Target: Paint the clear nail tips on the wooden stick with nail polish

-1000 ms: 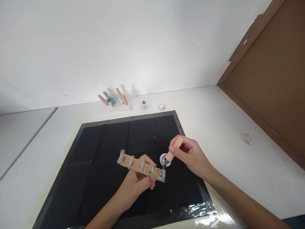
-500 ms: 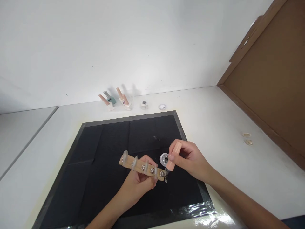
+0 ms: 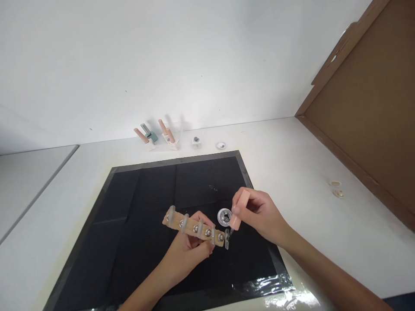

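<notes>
Five clear rings and silvery studs sit along the pale wooden strip (image 3: 194,227), whose long axis runs from ten o'clock to four o'clock over the black mat (image 3: 145,194). Left hand (image 3: 186,252) pinches it from beneath. Right hand (image 3: 259,214) grips a peach-handled tool (image 3: 238,210), tip at the strip's four-o'clock end, beside a small metal dish (image 3: 223,216). No writing is readable.

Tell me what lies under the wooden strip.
Under the wooden strip show the left hand gripping it and the black mat. The strip's underside and the palm are hidden.
</notes>
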`<state>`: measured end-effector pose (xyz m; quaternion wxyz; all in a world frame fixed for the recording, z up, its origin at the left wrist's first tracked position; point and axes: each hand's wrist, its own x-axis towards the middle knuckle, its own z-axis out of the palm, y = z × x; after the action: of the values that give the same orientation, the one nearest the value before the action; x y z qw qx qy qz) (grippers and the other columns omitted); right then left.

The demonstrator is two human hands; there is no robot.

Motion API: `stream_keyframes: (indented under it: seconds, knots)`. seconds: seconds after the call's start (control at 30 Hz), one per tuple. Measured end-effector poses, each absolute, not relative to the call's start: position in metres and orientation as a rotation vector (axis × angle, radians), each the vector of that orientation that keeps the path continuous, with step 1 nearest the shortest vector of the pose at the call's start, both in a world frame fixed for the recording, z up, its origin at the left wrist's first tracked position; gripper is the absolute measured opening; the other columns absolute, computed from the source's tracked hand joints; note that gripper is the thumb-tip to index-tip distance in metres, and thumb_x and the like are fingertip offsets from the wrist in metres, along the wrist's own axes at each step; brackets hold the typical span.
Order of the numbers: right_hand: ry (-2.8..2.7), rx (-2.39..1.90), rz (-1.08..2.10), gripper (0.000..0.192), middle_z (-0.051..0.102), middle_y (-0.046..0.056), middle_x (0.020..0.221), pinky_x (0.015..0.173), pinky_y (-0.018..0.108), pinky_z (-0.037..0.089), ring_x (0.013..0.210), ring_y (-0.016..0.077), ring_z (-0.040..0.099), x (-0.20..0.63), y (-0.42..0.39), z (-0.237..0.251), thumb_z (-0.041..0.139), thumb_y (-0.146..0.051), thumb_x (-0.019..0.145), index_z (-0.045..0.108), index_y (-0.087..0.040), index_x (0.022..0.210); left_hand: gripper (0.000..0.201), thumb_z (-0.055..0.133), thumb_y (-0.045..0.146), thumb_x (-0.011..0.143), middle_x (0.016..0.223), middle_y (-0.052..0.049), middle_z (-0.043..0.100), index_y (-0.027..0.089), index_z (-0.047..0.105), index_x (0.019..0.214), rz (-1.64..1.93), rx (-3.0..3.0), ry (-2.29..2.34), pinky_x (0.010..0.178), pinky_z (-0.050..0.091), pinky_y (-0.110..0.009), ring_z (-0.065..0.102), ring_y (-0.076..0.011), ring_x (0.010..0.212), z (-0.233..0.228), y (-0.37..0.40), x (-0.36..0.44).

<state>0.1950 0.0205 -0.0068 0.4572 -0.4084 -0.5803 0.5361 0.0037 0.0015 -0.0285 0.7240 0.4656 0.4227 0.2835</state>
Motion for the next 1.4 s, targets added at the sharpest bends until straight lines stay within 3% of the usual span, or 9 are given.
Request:
stream_keyframes:
  seconds: [0.3,0.6,0.8,1.1,1.4]
  knots:
    - [-1.501,-0.972,1.358,0.026,0.059,-0.001,0.061,0.044,0.023,0.035,0.049,0.0089,0.041,0.1941,0.0158,-0.0084,0.062,-0.032,0.08,0.052,-0.019,0.061,0.023,0.065,0.024,0.064,0.056,0.008,0.049,0.019,0.046,0.075,0.648,0.953,0.944,0.049,0.038,-0.02,0.043,-0.0069,0.05,-0.0294,0.0017,0.0055]
    - [-1.355,-1.152,1.187,0.03,0.058,-0.001,0.06,0.046,0.024,0.035,0.052,0.0109,0.044,0.1947,0.0208,-0.0055,0.06,-0.033,0.082,0.049,-0.02,0.057,0.02,0.063,0.022,0.066,0.059,0.007,0.048,0.02,0.046,0.076,0.616,0.986,0.966,0.051,0.038,-0.021,0.042,-0.0076,0.053,-0.0293,0.0004,0.0041]
    - [-1.504,-0.981,1.367,0.027,0.059,-0.003,0.058,0.043,0.023,0.032,0.046,0.0087,0.038,0.1929,0.0156,-0.0077,0.062,-0.027,0.08,0.049,-0.02,0.059,0.015,0.059,0.02,0.071,0.061,0.007,0.045,0.02,0.046,0.079,0.619,1.052,0.943,0.053,0.036,-0.021,0.039,-0.0076,0.055,-0.0336,0.0004,0.0]
    - [-1.446,-1.173,1.249,0.031,0.062,-0.001,0.058,0.047,0.025,0.036,0.051,0.0112,0.046,0.1936,0.0202,-0.0072,0.057,-0.03,0.084,0.048,-0.02,0.057,0.011,0.056,0.021,0.075,0.063,0.006,0.044,0.021,0.047,0.081,0.59,1.118,0.968,0.056,0.034,-0.022,0.038,-0.0087,0.057,-0.0361,-0.0029,0.001]
    - [-1.53,-1.052,1.385,0.031,0.06,-0.002,0.054,0.043,0.023,0.03,0.045,0.0092,0.036,0.1947,0.0181,-0.007,0.061,-0.028,0.081,0.046,-0.02,0.055,0.014,0.058,0.019,0.071,0.065,0.006,0.044,0.021,0.047,0.079,0.587,1.184,1.039,0.056,0.032,-0.022,0.039,-0.0096,0.059,-0.0271,0.0014,0.009]
